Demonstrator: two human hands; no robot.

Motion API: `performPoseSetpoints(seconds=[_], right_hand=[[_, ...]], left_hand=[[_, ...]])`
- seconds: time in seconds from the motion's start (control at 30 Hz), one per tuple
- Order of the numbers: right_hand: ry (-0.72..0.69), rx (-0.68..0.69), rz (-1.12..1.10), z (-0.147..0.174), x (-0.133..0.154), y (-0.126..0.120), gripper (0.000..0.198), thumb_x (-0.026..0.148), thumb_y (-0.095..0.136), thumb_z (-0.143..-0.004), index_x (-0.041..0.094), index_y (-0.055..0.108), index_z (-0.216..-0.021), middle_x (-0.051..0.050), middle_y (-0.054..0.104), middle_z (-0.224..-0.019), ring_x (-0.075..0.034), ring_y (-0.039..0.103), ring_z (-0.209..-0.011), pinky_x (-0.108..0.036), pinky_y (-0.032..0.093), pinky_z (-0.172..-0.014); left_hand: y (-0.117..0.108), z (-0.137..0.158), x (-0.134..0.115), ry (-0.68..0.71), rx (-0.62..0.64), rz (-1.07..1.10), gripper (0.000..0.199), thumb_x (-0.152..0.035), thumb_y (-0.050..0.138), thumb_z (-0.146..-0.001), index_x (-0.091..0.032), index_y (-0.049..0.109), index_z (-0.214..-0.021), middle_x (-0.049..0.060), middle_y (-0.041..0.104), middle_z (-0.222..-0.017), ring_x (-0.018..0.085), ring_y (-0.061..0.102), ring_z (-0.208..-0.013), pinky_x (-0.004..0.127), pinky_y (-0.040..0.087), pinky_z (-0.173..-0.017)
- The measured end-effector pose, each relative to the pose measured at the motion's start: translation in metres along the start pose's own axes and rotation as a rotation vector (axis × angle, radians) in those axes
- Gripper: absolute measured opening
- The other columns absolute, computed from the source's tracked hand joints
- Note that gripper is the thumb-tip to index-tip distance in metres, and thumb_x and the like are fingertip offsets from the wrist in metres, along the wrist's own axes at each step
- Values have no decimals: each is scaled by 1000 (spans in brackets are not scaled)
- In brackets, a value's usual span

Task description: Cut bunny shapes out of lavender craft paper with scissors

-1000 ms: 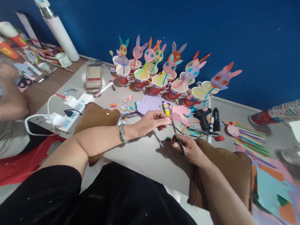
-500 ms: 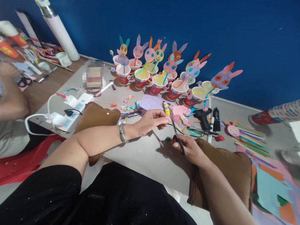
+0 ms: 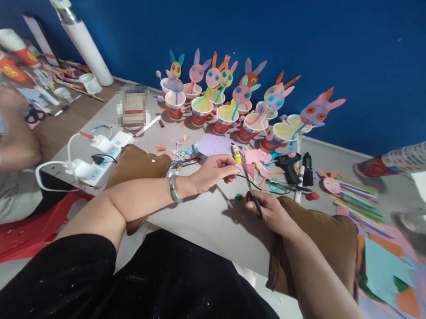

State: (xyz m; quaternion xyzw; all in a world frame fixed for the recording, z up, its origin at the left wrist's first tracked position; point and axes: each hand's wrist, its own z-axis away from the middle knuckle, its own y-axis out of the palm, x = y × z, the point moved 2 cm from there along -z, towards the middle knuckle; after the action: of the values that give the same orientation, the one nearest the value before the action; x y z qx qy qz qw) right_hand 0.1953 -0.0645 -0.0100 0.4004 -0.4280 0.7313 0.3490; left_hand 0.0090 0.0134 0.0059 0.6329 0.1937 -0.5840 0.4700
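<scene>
My left hand [image 3: 217, 172] is closed in a pinch on a small piece of pink paper [image 3: 239, 168], most of it hidden by the fingertips. My right hand [image 3: 272, 213] grips black-handled scissors [image 3: 255, 205], their blades pointing up and away beside the pinched paper. Whether the blades touch the paper cannot be made out. Just beyond the fingers lie a yellow glue stick [image 3: 236, 154], pink paper scraps [image 3: 257, 156] and a purple paper sheet [image 3: 215, 144]. A small green disc [image 3: 239, 197] rests on the table between my hands.
Paper cups with rabbit-faced paper figures [image 3: 213, 78] line the blue wall. A black glue gun [image 3: 288, 168] stands right of the scraps. Brown cushions [image 3: 317, 239] lie under my forearms. At left are a power strip [image 3: 109, 159] and another person's arm [image 3: 15, 121]; coloured paper [image 3: 387, 264] lies at right.
Both hands hold nearly the same place, with the pink paper still pinched and the scissors still gripped. At far left, the other person's hand has shifted slightly.
</scene>
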Motion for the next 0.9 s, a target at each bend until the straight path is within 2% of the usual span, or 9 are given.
performPoseSetpoints(seconds=[0.27,0.73,0.9], right_hand=[[-23,-14,15,0,1,0,54,70,68,-75,20,54,-64,-1,62,-55,-14,51,-53,-26,40,-52],[-18,-9,12,1,2,-1,51,67,70,-76,20,54,-63,-1,63,-56,-14,51,-54,-26,40,-52],[0,2,18,1,2,-1,50,65,70,-76,20,54,-62,-1,64,-57,-13,51,-54,-26,40,-53]], left_hand=[[-1,0,0,18,-8,9,16,-22,66,-78,-14,54,-73,-5,57,-62,4,50,-55,23,41,-59],[-3,-1,1,59,-17,-12,15,-25,64,-80,-16,53,-74,-5,55,-60,4,50,-55,22,42,-59],[-3,-2,5,33,12,35,13,-25,61,-79,-18,50,-78,-3,59,-62,6,54,-54,22,43,-57]])
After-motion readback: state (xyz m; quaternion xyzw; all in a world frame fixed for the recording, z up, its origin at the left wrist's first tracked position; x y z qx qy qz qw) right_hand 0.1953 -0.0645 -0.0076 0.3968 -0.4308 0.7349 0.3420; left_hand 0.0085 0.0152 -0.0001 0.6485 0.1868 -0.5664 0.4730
